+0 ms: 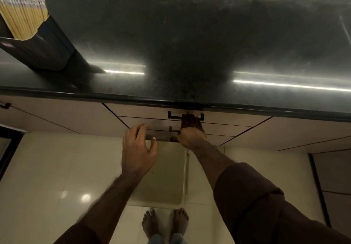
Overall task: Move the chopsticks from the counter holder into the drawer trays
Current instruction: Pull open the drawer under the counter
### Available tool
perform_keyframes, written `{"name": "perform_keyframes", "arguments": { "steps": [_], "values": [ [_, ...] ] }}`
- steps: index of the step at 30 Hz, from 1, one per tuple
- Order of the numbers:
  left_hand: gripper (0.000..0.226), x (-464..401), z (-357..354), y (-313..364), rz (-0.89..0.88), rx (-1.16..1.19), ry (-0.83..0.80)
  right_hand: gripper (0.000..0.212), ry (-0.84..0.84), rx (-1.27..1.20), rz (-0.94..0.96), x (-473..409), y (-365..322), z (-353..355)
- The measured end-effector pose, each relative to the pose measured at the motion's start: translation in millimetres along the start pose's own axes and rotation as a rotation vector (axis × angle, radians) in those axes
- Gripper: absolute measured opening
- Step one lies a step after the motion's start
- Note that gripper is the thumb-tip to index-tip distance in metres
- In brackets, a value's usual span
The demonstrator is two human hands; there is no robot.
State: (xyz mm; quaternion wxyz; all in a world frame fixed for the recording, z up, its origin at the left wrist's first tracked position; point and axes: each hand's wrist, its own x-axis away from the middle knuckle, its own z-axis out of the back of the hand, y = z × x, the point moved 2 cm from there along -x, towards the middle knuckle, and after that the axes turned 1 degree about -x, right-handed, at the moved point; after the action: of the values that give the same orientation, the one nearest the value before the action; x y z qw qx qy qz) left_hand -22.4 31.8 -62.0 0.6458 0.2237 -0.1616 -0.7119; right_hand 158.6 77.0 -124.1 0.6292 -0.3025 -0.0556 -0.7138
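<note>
At counter front: drawer not yet open, no chopsticks transferred.

Nearest, left hand (139, 148) hovers below the drawer fronts, fingers spread, holding nothing. Right hand (190, 129) reaches to the top drawer handle (175, 116), fingers curled at the bar; whether the grip is complete cannot be told. Drawer trays are hidden behind the shut fronts. Farther, on the counter (190, 44), the holder (49, 48) is cut off at left, chopsticks (22, 14) still bundled inside; count unreadable.

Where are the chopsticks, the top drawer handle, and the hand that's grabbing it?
chopsticks (22, 12): head view, on the yellow shafts of the bundle.
top drawer handle (173, 118): head view, on the black bar left of the fingers.
right hand (190, 131): head view, on the back of the hand.
</note>
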Motion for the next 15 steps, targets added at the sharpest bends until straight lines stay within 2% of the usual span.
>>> {"name": "perform_keyframes", "arguments": {
  "steps": [11, 15],
  "values": [
    [0.045, -1, -3, 14, -0.026, 0.000, -0.005, 0.072, 0.047, 0.011, -0.012, -7, -1, 1],
    [0.050, 9, -1, 14, -0.043, -0.010, -0.015, 0.063, 0.076, 0.044, -0.009, 4, -3, -8]
  ]
}}
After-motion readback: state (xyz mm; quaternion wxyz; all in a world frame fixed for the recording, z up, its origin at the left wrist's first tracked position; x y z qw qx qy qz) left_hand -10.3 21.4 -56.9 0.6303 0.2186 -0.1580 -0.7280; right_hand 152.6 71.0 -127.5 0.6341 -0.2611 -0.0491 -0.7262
